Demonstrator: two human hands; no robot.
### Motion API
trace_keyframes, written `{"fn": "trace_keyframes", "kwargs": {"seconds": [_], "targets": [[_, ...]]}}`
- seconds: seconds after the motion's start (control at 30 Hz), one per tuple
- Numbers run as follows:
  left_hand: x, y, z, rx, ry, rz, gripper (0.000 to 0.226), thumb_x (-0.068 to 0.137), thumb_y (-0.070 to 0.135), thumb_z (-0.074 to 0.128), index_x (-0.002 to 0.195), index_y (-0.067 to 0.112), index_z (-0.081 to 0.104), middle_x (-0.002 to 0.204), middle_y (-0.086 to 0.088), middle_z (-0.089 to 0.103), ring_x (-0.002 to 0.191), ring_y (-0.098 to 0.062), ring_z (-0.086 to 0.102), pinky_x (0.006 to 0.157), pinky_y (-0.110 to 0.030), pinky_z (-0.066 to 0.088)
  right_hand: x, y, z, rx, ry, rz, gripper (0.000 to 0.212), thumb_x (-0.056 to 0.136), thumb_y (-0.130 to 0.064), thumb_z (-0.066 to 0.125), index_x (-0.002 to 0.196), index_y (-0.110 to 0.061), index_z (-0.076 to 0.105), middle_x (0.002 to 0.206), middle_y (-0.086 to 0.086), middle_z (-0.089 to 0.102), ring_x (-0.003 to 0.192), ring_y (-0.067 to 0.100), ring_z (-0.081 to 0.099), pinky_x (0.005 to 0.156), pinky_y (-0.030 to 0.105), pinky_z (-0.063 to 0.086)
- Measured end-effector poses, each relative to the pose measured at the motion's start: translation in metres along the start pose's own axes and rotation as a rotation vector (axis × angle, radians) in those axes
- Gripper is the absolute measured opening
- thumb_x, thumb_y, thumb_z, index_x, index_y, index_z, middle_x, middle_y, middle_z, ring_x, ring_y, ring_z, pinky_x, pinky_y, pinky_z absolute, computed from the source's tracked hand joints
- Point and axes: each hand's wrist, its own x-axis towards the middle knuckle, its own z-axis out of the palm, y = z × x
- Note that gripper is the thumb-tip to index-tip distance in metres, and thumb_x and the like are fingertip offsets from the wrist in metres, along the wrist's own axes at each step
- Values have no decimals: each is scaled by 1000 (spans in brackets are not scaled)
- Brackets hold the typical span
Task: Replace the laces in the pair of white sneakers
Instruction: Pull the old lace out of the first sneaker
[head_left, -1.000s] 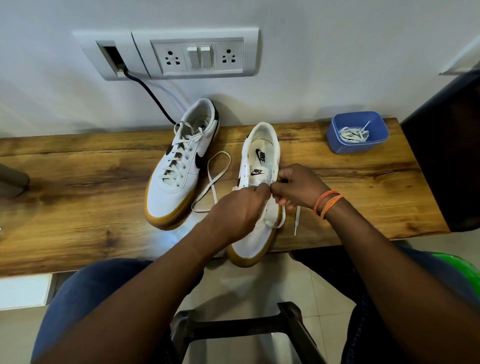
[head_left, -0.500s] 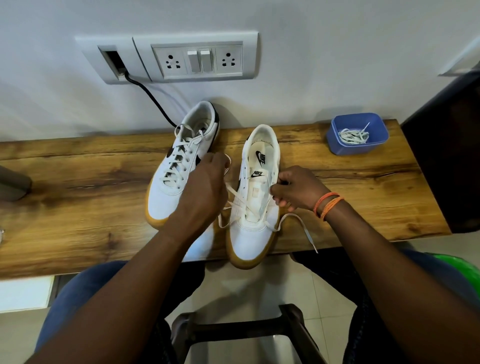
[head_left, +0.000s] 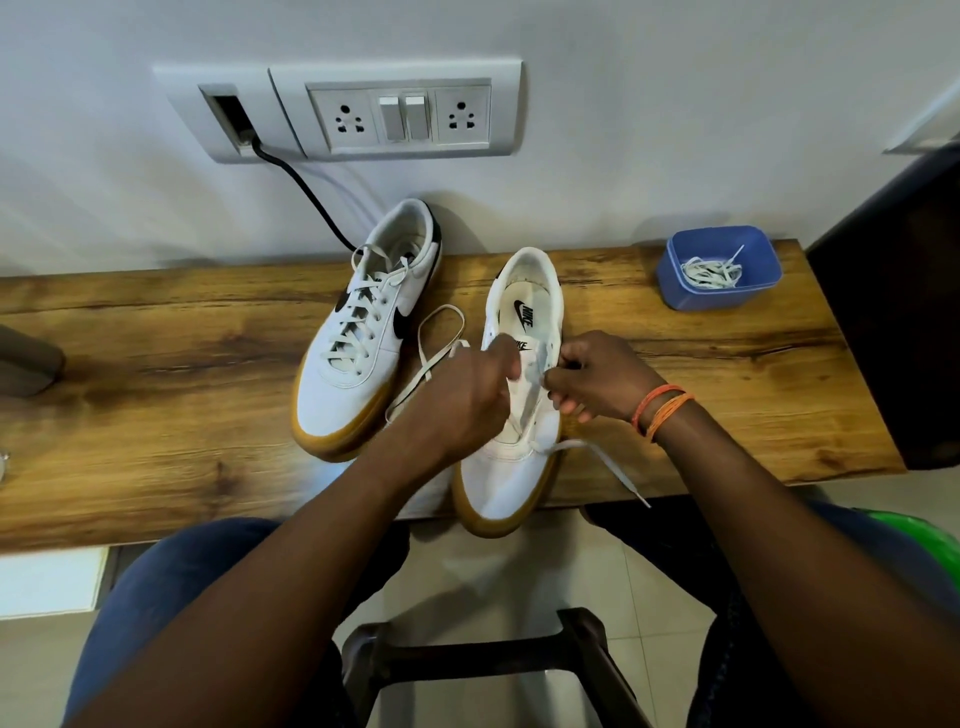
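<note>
Pinching the lace (head_left: 582, 446) with both hands, left hand (head_left: 462, 395) and right hand (head_left: 597, 384), over my shoe (head_left: 506, 478).

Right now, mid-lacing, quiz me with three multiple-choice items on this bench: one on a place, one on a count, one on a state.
1. Where is the blue tub?
A. far right of the bench
B. between the sneakers
C. on the floor

2. How many sockets are on the wall plate?
A. one
B. two
C. four

3. The left sneaker is:
A. unlaced
B. upside down
C. fully laced

Answers:
1. A, it stands by the bench's right end.
2. B, one each side of the switches.
3. C, laces cross every eyelet row.
</note>
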Motion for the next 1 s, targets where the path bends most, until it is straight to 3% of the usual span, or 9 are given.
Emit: {"fn": "trace_keyframes", "kwargs": {"seconds": [0.17, 0.27, 0.37, 0.43, 0.5, 0.67, 0.8, 0.87, 1.0], "targets": [[1, -10, -26, 62, 359, -82, 11, 86, 3, 60, 96, 6, 58, 76, -8, 64, 64, -23, 60, 55, -40, 50, -1, 1, 0, 7, 3, 1, 18, 89, -14, 63, 88, 3, 69, 79, 17, 73, 65, 23, 69, 62, 39, 61], [1, -7, -25, 46, 286, -3, 19, 82, 2, 62, 101, 6, 59, 89, -9, 63, 75, -22, 59, 63, -37, 51, 0, 1, 0, 0, -2, 0, 18, 89, -16, 64, 89, 1, 69, 79, 16, 73, 65, 23, 69, 62, 38, 61], [0, 4, -8, 23, 20, 88, 32, 76, 2, 67, 107, 9, 60, 100, -7, 63, 88, -22, 58, 71, -29, 46, 0, 0, 0, -3, -3, 2, 18, 90, -18, 64, 91, 0, 69, 80, 15, 73, 67, 23, 70, 61, 36, 61], [-1, 8, 6, 42, -164, 52, 30, 79, 0, 62, 107, 10, 58, 97, -9, 65, 87, -27, 62, 71, -34, 50, 1, 1, 1, -12, -4, 1, 16, 90, -15, 63, 92, 0, 69, 80, 16, 73, 67, 23, 71, 61, 36, 61], [-5, 7, 16, 68, -231, 47, 24, 83, 1, 57, 106, 10, 56, 89, -14, 65, 78, -31, 61, 67, -40, 50, 1, 1, 1, -14, -2, -2, 16, 89, -14, 62, 90, 1, 69, 80, 16, 73, 68, 24, 72, 62, 38, 62], [-1, 1, 9, -38, -133, 19, 19, 79, -3, 60, 91, 12, 58, 77, -9, 66, 71, -26, 63, 63, -40, 51, 1, 2, 1, -10, -4, 2, 16, 90, -14, 62, 93, 0, 69, 81, 16, 73, 70, 24, 72, 59, 34, 60], [4, -9, -12, 17, 122, 53, 19, 77, -3, 59, 93, 7, 61, 73, -6, 63, 63, -22, 59, 54, -31, 47, 1, 2, 0, -5, -2, 2, 17, 91, -16, 63, 95, -1, 68, 81, 14, 73, 68, 23, 71, 60, 34, 61], [5, -14, -19, 23, 228, -13, 16, 78, -2, 59, 91, 8, 60, 73, -3, 60, 62, -19, 56, 54, -35, 49, 0, 1, 1, 3, -1, 1, 17, 90, -16, 63, 95, -1, 69, 81, 15, 73, 69, 24, 71, 61, 36, 61], [1, -7, -14, 85, 143, 66, 32, 74, 3, 63, 105, 9, 57, 101, -5, 54, 83, -22, 55, 63, -38, 50, 0, 0, 0, 6, -4, 8, 18, 90, -16, 63, 93, 1, 68, 82, 17, 73, 71, 27, 71, 62, 36, 61]]}}
